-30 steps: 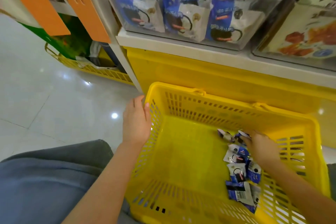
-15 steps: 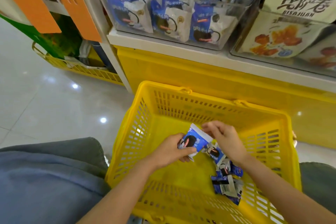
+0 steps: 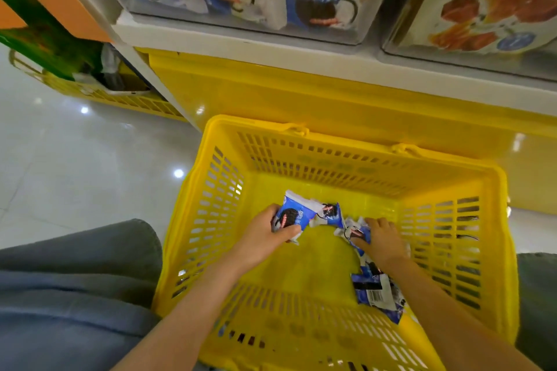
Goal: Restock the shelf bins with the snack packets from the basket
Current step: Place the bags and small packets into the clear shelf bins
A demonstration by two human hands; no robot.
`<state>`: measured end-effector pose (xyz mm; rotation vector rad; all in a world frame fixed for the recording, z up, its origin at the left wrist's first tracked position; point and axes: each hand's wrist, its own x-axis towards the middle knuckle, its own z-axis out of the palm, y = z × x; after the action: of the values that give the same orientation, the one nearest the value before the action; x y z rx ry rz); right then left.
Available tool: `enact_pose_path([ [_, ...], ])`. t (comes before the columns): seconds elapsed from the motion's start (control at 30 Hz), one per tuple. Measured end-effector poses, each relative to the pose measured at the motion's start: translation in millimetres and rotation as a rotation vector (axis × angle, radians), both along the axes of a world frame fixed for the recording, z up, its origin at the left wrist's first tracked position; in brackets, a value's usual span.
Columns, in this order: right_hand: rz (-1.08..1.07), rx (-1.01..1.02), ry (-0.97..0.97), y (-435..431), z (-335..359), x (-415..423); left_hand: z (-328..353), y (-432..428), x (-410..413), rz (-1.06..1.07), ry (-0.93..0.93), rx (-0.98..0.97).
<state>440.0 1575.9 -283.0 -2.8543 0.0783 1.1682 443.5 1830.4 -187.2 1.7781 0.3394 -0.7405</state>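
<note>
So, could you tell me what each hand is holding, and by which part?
Left hand grips a blue packet by its lower left end. Right hand grips a second packet by its right side, down in the basket.

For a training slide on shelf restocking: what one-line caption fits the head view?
Left hand grips a blue snack packet; right hand touches loose packets in the yellow basket.

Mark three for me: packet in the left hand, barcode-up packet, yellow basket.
held packet (image 3: 291, 217), head view, blue front with cookie print.
barcode packet (image 3: 375, 295), head view, white barcode panel.
yellow basket (image 3: 346, 138), head view, far rim between the handle hinges.
</note>
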Motion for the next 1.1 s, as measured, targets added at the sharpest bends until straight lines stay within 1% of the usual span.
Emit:
enact_pose_path([
  [0.07, 0.013, 0.002, -0.017, 0.7, -5.6, 0.8, -0.6, -1.2, 0.8, 0.001, 0.029, -0.005],
  [0.1, -0.022, 0.028, -0.024, 0.9, -7.4, 0.8, -0.9, -1.9, 0.9, 0.002, 0.041, -0.012],
  [0.17, -0.167, 0.099, -0.021, -0.6, -8.8, 0.7, -1.7, -2.9, 1.0, 0.001, 0.057, -0.011],
  [0.23, -0.307, 0.145, 0.02, -5.3, -8.6, 1.8, -3.0, -2.9, 0.3, 0.007, 0.065, -0.006],
  [0.3, -0.382, 0.156, 0.078, -9.2, -6.2, 2.3, -2.9, -2.6, -0.9, 0.011, 0.072, -0.003],
  [0.47, -0.268, 0.153, 0.082, -2.9, 2.7, -2.9, -0.2, -2.2, -2.6, 0.017, 0.083, -0.004],
  [0.57, -0.288, 0.207, -0.04, 4.6, 17.6, -3.1, 0.7, -1.8, -4.2, 0.049, 0.118, -0.005],
  [0.67, -0.406, 0.342, -0.173, 14.7, 41.2, 1.9, 1.8, -0.7, -6.2, 0.114, 0.158, 0.007],
  [0.73, -0.474, 0.453, -0.206, 23.7, 59.6, 7.0, 4.0, -0.3, -7.0, 0.156, 0.161, 0.016],
  [0.8, -0.528, 0.582, -0.197, 34.4, 78.1, 11.1, 9.5, -1.0, -8.0, 0.198, 0.164, -0.011],
  [0.97, -0.69, 0.934, -0.089, 72.2, 123.8, 8.5, 37.1, -10.6, -16.2, 0.323, 0.119, -0.179],
  [1.03, -0.73, 1.003, -0.069, 84.0, 136.5, 4.0, 49.9, -14.5, -20.4, 0.396, 0.132, -0.279],
  [1.1, -0.712, 1.017, -0.073, 92.7, 149.7, -0.4, 61.7, -14.1, -24.8, 0.414, 0.164, -0.373],
])
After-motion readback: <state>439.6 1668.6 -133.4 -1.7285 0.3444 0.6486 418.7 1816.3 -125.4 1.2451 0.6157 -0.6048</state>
